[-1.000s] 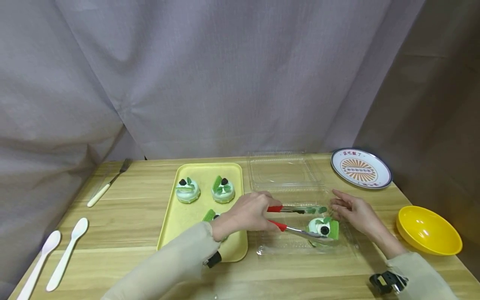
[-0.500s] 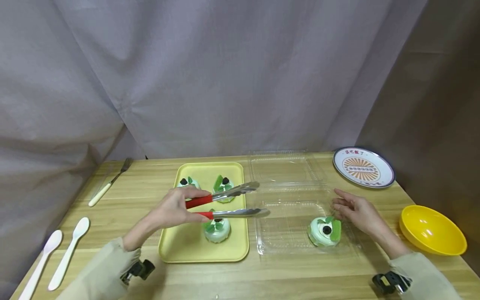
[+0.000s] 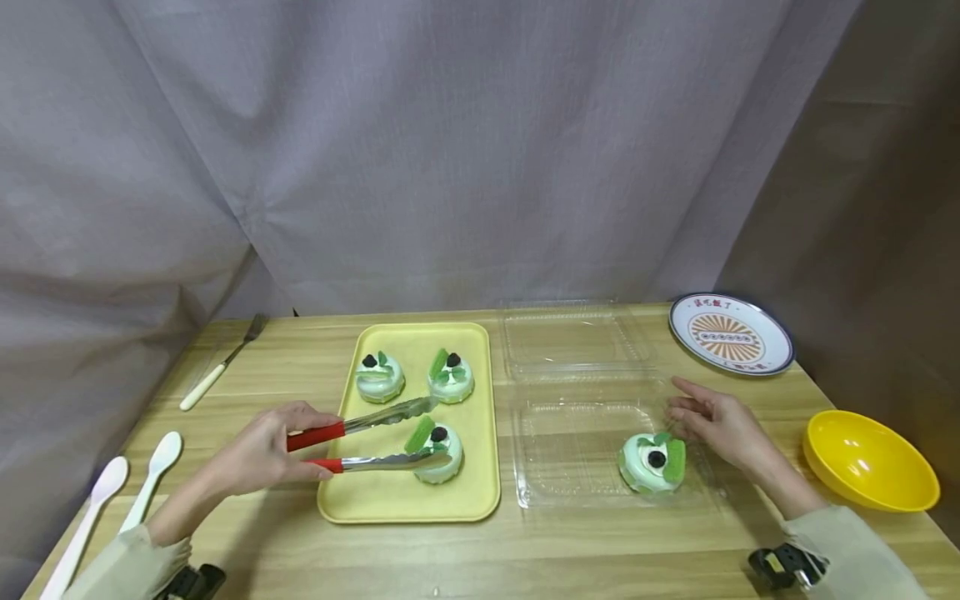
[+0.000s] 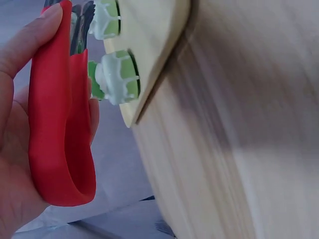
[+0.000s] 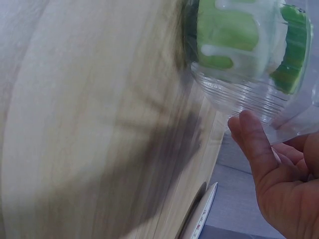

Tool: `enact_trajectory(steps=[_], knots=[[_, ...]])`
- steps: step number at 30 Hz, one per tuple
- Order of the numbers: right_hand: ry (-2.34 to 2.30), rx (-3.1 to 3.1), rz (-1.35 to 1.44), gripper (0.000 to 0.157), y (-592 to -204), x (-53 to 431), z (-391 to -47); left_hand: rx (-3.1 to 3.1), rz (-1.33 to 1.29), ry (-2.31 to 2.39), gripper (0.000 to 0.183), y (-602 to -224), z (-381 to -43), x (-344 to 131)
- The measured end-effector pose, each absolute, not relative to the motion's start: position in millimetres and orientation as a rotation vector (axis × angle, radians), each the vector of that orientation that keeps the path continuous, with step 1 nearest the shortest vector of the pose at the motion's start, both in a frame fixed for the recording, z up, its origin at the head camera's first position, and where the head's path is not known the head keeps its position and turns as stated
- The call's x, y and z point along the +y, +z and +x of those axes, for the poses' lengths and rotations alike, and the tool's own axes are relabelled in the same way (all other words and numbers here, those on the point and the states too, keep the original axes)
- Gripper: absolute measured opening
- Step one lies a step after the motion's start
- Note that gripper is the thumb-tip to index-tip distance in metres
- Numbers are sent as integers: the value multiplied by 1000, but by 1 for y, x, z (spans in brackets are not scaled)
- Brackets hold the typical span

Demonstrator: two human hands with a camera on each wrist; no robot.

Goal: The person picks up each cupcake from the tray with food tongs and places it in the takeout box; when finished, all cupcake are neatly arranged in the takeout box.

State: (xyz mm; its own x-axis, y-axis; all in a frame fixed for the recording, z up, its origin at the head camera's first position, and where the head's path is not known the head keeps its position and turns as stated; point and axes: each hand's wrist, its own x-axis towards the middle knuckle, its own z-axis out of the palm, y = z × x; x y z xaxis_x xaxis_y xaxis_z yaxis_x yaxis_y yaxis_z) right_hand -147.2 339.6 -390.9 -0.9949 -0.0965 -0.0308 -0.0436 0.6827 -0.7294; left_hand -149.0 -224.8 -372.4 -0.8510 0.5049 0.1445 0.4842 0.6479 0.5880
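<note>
Tongs (image 3: 375, 462) are being gripped, arms spread, by fingers of the left hand (image 3: 258, 450), now being held above the yellow tray (image 3: 397, 510) instead of the clear container (image 3: 570, 454), where one cake (image 3: 639, 471) is being contained beside the fingers of the right hand (image 3: 723, 429), whose grip cannot be told.

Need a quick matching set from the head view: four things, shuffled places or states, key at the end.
Column 1
1. Red-handled tongs
2. Pale yellow tray
3. Clear plastic container
4. Fork

Column 2
A. Holds three cakes
B. Lies on the table, left of the tray
C. Holds one cake
D. Gripped in the left hand

Pairs: 1-D, 2-A, 3-C, 4-B
</note>
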Motion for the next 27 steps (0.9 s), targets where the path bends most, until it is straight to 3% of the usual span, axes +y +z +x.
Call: enact_trajectory(steps=[27], knots=[[-1243, 2808, -140, 55, -389, 339, -146, 2939, 969, 772, 55, -394, -145, -224]])
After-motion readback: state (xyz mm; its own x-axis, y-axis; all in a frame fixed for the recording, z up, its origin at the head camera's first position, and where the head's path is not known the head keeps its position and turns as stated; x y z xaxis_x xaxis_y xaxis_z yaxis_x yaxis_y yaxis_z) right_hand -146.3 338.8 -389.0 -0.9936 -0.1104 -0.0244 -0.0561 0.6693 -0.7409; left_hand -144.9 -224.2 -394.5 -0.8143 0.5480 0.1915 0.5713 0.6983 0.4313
